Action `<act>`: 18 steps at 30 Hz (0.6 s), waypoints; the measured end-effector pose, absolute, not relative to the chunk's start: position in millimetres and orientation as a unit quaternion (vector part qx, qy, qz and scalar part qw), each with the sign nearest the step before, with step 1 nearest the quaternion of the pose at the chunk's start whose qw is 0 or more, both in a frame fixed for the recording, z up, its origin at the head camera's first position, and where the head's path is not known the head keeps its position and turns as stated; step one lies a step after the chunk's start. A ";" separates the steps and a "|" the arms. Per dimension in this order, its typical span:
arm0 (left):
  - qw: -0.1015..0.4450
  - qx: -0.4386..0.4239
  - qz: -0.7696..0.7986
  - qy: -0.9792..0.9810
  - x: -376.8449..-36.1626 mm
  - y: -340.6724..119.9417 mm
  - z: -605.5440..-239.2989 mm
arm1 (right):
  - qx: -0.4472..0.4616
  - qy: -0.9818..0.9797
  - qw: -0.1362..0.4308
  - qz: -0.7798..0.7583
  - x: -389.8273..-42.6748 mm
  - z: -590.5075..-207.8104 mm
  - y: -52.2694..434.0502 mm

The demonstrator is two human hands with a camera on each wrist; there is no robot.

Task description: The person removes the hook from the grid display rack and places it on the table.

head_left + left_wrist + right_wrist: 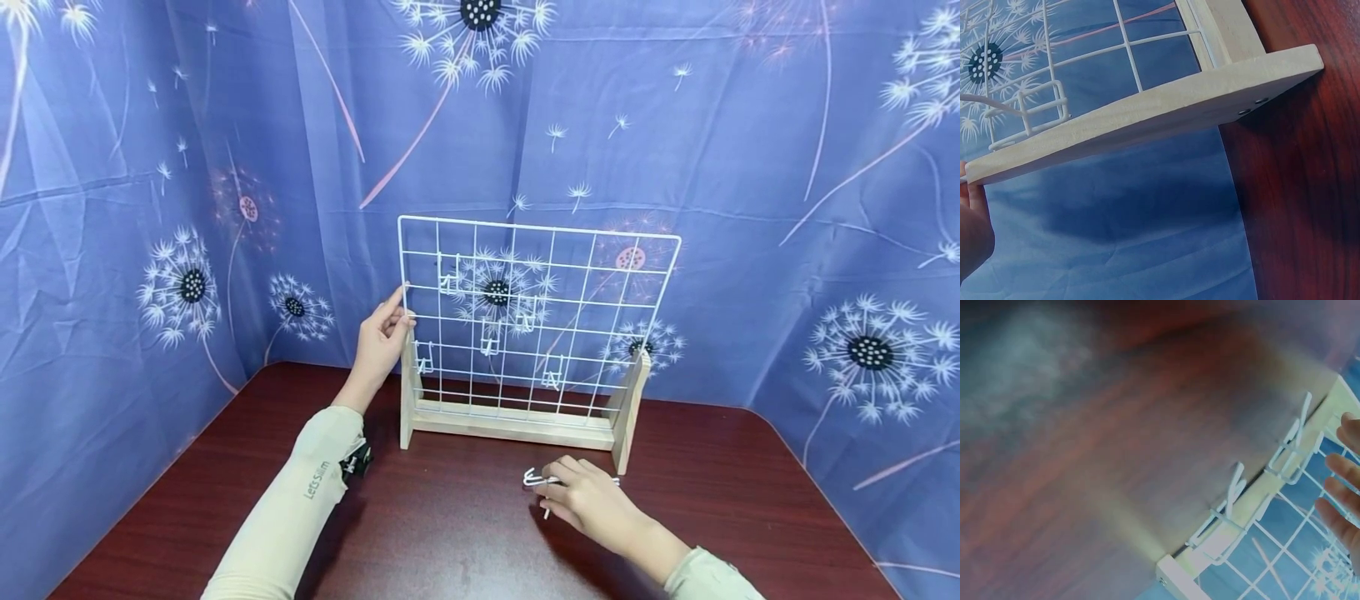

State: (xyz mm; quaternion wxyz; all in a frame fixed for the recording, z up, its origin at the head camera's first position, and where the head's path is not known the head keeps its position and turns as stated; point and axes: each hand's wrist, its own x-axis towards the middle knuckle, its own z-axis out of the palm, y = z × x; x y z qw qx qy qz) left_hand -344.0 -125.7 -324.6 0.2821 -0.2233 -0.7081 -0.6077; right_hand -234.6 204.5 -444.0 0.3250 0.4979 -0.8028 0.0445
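On the dark red wooden table point(420, 533), just in front of the wooden stand point(517, 425), lie two loose white wire hooks point(1234, 487), beside and partly beneath the right hand point(592, 504). They look light and stiff, probably coated metal: not fragile, but smooth and thin enough to roll or slip between fingertips. A sound hold would be a pinch on the square wire frame, leaving the projecting prong free; two lying so close could snag on each other.

The white wire grid panel point(542, 297) stands upright between the stand's wooden ends, with several hung wire hooks point(552, 379) on its mesh. It too seems rigid and fairly light, likely to shift or rock if pushed, so its left edge, close to the left wooden upright point(407, 392), is a sensible place to steady it.

That is where the left hand point(380, 340) pinches, thumb and fingers at the top of the upright, index finger reaching up along the outer wire, arm stretched forward. The right hand hovers low, palm down, its fingers spread and loosely bent; the right wrist view shows no hook in them, though the thumb's contact I cannot tell.
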 end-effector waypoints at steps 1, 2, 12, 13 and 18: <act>0.282 -0.222 -0.607 -0.709 -343.7 -125.6 -324.5 | 0.495 -0.803 0.328 0.054 -235.2 -442.0 204.5; 0.282 -0.222 -0.606 -0.710 -343.5 -125.5 -324.4 | 0.491 -0.804 0.330 0.062 -235.6 -439.8 204.5; 0.278 -0.219 -0.604 -0.714 -343.1 -125.6 -325.2 | 0.438 -0.810 0.366 0.135 -243.1 -420.9 209.1; 0.279 -0.220 -0.604 -0.713 -343.4 -125.6 -325.2 | 0.432 -0.810 0.368 0.149 -244.0 -419.1 209.3; 0.281 -0.223 -0.604 -0.712 -344.0 -125.5 -324.6 | 0.407 -0.802 0.383 0.209 -248.9 -410.6 209.2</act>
